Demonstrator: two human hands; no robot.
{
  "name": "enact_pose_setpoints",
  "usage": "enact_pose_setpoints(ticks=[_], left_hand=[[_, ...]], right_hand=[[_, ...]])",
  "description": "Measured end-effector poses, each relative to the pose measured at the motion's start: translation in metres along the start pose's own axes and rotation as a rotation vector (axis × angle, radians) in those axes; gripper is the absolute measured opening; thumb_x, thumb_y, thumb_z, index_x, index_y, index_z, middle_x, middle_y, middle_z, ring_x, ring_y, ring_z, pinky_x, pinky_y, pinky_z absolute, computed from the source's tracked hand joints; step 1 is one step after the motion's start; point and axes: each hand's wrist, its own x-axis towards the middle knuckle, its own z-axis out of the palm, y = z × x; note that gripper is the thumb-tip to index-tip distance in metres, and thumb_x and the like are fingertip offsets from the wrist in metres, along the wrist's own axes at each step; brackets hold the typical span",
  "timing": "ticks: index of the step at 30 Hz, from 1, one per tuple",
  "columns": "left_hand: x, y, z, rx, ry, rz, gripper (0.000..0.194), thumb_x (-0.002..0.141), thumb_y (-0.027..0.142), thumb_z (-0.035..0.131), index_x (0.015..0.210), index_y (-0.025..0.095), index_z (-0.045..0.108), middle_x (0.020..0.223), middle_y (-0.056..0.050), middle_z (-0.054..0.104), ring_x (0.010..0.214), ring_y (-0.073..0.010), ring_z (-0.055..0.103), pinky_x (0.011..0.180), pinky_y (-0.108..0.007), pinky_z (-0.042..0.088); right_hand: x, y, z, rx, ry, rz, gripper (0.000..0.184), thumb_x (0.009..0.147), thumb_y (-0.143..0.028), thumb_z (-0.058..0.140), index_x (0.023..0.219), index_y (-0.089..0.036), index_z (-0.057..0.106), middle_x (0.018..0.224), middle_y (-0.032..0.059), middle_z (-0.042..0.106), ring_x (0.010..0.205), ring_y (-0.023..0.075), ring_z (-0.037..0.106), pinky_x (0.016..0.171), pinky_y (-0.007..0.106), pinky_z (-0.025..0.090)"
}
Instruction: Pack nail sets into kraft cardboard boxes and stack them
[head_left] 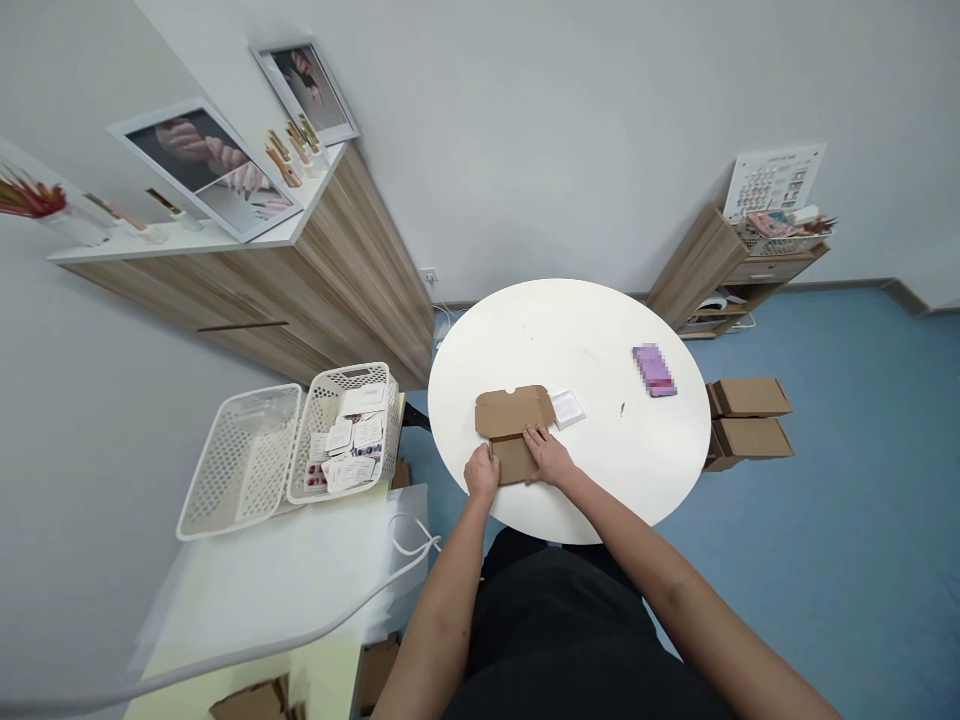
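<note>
A brown cardboard box (514,410) lies on the round white table (592,460), its lid folded back flat towards the far side. My left hand (482,472) grips the near left edge of the box, with fingers closed around the side wall. On the right side of the box rests my right hand (549,456), its fingers spread over the edge and inner face. Just beyond that hand, a small white tray or packet (568,409) lies beside the lid; what it holds is too small to make out.
A blurred purple item (655,370) lies on the table's right side. White perforated baskets (390,420) stand on the left desk, one with packets inside. Brown boxes (752,437) are stacked right of the table. A white cable (322,628) crosses the lower left. A wooden cabinet (367,260) stands behind.
</note>
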Motion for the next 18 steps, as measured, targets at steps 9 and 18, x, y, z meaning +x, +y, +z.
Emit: enact_pose_setpoints(ticks=[9, 18], left_hand=[[0.016, -0.010, -0.003, -0.226, -0.110, -0.072, 0.021, 0.084, 0.029, 0.059, 0.104, 0.021, 0.059, 0.080, -0.001, 0.062, 0.080, -0.0188, 0.061, 0.071, -0.027, 0.042], [0.023, -0.022, 0.010, -0.731, -0.024, -0.075, 0.030, 0.082, 0.042, 0.062, 0.100, 0.018, 0.066, 0.086, -0.003, 0.062, 0.083, -0.0180, 0.060, 0.078, -0.030, 0.048]], right_hand=[[0.000, -0.004, -0.012, -0.025, 0.012, -0.008, 0.127, 0.052, -0.050, 0.089, 0.154, -0.014, 0.022, 0.156, 0.0187, 0.031, 0.144, 0.0371, 0.025, 0.114, 0.047, 0.033], [-0.002, -0.003, -0.012, -0.016, 0.064, -0.046, 0.110, 0.059, -0.042, 0.088, 0.150, -0.018, 0.032, 0.149, 0.0170, 0.042, 0.139, 0.0341, 0.033, 0.109, 0.045, 0.040]])
